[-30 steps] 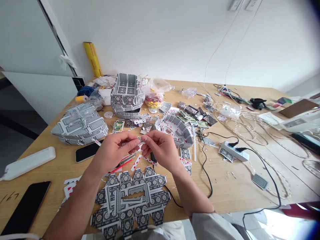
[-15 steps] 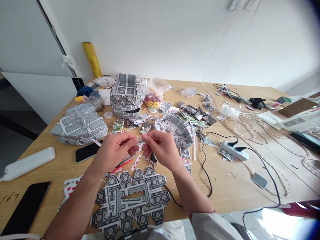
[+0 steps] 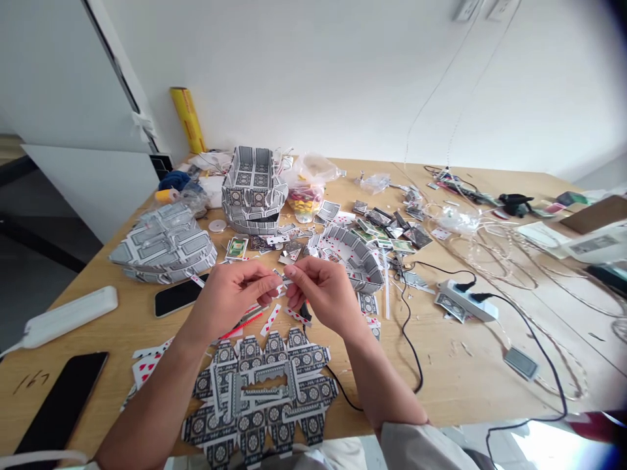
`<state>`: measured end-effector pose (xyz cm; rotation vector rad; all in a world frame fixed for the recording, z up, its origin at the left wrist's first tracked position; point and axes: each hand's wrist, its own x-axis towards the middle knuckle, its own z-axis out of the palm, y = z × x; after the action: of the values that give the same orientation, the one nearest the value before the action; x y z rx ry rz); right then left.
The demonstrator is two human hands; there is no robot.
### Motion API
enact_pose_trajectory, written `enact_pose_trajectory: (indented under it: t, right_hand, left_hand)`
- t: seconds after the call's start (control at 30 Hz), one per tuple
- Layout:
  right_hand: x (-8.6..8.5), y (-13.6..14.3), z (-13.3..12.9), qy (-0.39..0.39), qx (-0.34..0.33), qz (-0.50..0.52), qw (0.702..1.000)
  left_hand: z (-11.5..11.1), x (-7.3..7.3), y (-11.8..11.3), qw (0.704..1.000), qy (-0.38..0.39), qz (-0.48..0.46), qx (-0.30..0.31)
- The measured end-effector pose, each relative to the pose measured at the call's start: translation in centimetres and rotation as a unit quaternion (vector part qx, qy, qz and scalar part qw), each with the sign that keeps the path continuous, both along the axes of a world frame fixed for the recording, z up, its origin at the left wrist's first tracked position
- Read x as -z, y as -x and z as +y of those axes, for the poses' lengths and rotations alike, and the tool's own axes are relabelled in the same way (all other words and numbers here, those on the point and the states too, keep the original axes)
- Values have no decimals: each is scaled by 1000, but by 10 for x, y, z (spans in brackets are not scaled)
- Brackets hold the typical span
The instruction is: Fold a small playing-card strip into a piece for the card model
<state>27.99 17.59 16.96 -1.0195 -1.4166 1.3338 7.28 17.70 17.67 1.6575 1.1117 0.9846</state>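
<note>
Head view: both hands pinch thin card strip [image 3: 280, 282].

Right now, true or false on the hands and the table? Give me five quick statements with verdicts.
1. Both hands pinch one small card piece between them. True: left hand and right hand meet on it above the table.
2. A flat patterned card sheet lies at the near table edge. True.
3. The yellow roll lies flat beside the phone. False: it leans against the wall at the far left.
4. The white power strip has nothing plugged in. False: black plugs sit in it.
5. A dark phone lies screen-up left of the hands. True.
</note>
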Motion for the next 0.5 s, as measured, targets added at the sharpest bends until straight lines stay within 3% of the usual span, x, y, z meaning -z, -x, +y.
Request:
enact_pose_trajectory:
  t: [0.2, 0.5]
  right_hand:
    - [-4, -4, -1, -44, 43, -6, 998]
    - [-3, -2, -2, -60, 46, -47, 996]
  left_hand:
    - [-3, -3, 1, 1000, 13, -24, -6]
    - [-1, -3, 8, 1000, 11, -3, -8]
